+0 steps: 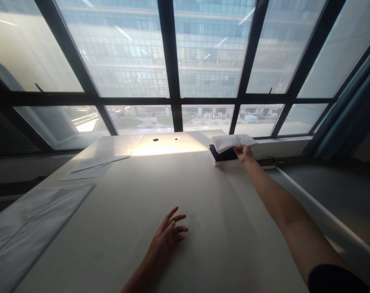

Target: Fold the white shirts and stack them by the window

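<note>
Here, the right hand pinches the near edge of a white packet (230,142) between thumb and fingers (243,152), the packet lying just beyond it and over a dark-topped box (223,156). Nearer and to its left, the left hand (170,237) has its fingers loosely spread over the white table (136,203), with a large grey sheet (35,219) well off to that hand's left.

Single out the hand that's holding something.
The right hand: it grips the white folded item at its edge. The left hand, nearer the camera, is open and empty.
</note>
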Demonstrator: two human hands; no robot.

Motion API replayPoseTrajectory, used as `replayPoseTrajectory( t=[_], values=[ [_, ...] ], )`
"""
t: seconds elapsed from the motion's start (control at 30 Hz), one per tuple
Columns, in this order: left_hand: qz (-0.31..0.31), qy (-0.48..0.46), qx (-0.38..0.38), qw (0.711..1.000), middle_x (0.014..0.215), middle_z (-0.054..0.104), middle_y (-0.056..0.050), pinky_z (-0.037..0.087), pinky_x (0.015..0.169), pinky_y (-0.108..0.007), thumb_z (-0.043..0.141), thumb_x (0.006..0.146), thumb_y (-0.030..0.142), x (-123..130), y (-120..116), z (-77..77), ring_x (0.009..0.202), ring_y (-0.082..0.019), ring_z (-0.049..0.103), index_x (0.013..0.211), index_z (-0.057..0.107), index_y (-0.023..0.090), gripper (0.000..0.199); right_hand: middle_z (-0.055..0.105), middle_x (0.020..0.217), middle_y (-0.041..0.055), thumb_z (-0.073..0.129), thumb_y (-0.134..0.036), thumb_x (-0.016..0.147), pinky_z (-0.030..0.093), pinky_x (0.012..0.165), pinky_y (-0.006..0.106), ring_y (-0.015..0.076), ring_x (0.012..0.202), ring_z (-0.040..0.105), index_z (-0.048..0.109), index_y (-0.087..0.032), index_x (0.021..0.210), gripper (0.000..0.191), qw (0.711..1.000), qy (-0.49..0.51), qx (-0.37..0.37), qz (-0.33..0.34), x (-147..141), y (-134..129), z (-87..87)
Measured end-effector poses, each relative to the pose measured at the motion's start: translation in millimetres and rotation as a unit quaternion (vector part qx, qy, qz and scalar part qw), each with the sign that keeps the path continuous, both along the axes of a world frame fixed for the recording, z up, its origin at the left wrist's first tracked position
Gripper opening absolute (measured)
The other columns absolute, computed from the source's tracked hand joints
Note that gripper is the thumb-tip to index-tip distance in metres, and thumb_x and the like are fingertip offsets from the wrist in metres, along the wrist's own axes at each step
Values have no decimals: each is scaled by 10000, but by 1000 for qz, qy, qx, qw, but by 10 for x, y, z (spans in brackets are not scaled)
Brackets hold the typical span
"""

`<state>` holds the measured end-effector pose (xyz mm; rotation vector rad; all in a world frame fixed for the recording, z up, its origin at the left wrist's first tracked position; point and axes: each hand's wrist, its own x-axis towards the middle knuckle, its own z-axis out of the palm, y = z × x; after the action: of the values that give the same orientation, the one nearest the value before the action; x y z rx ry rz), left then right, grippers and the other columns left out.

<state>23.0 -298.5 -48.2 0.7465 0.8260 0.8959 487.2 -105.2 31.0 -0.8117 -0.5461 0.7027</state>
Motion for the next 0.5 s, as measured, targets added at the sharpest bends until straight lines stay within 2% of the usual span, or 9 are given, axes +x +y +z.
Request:
replayPoseTrajectory(
  t=[0.23, 0.4, 0.5],
  values=[
    [0, 3, -18, 1000, 1173, 693, -119, 550, 689, -311, 890, 679, 462, -13, 17, -74, 830, -230, 715, 1262, 674, 281, 647, 666, 784, -62, 608, -70, 791, 631, 643, 338, 146, 713, 675, 524, -237, 1020, 295, 992, 72, -103, -16, 21, 193, -203],
    [-1, 6, -19, 1000, 1141, 701, -115, 538, 689, -311, 878, 693, 449, -21, 22, -87, 822, -229, 708, 1280, 668, 275, 648, 645, 811, -56, 582, -53, 797, 626, 590, 336, 139, 653, 645, 523, -237, 1065, 331, 986, 58, -146, -56, 78, 212, -272],
    [-7, 2, -15, 1000, 1116, 703, -122, 527, 684, -311, 882, 687, 442, -18, 24, -78, 813, -231, 702, 1281, 666, 257, 659, 641, 833, -33, 612, -67, 789, 622, 555, 342, 142, 622, 625, 535, -228, 1064, 327, 988, 24, -135, -73, 78, 191, -291]
  ],
)
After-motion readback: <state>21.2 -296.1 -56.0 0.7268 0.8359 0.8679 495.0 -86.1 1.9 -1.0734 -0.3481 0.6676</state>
